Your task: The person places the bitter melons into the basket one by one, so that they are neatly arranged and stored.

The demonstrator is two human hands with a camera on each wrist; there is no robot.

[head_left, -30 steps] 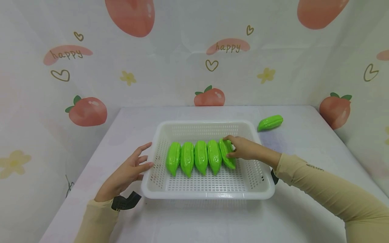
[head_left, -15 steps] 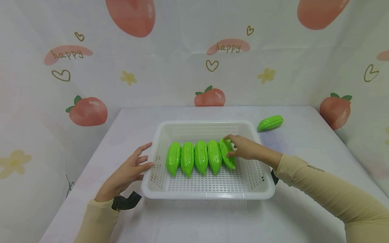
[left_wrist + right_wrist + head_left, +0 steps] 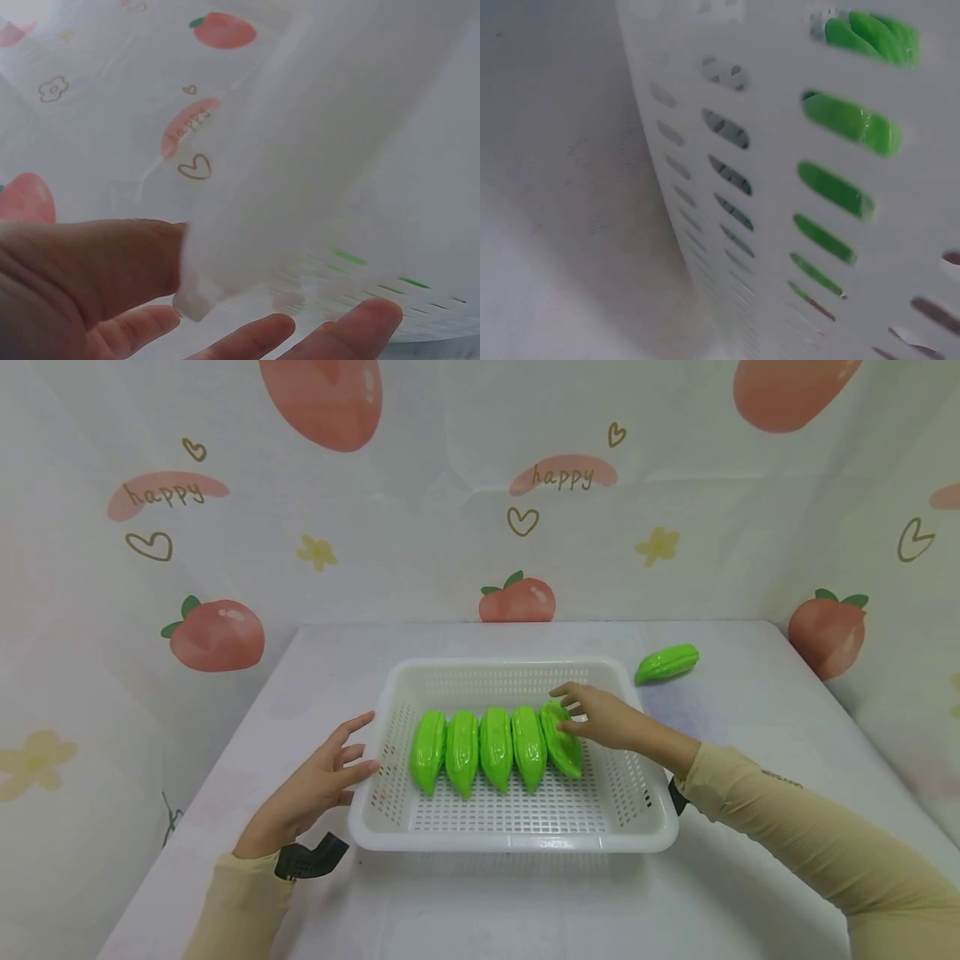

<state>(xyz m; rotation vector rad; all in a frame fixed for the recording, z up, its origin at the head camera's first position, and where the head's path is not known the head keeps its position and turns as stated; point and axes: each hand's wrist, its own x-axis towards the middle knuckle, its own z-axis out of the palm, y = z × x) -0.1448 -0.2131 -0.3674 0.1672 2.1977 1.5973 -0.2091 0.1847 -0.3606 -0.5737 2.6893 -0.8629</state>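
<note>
A white plastic basket [image 3: 513,842] with slotted walls stands on the table. Inside it, several glossy green ridged toy gourds [image 3: 495,750] lie side by side, pointed ends toward the front. My right hand [image 3: 603,717] is over the rightmost toy gourd [image 3: 564,750], fingers loosely bent and partly above it; whether a fingertip still touches it I cannot tell. My left hand [image 3: 303,793] is at the basket's left side, fingers spread, thumb by the rim. In the left wrist view, the left thumb [image 3: 112,262] and fingers are beside the blurred basket wall [image 3: 300,165], without gripping it.
Another green toy gourd [image 3: 667,663] lies on the table outside the basket, behind its right corner. A white cloth backdrop [image 3: 420,527] with peach prints rises along the back and sides. In the right wrist view, the basket's slotted side wall [image 3: 772,112] fills much of the frame.
My right hand has loosened from the rightmost toy gourd and risen slightly, its fingers spreading. That toy gourd stays in the basket. My left hand and the basket have not moved.
</note>
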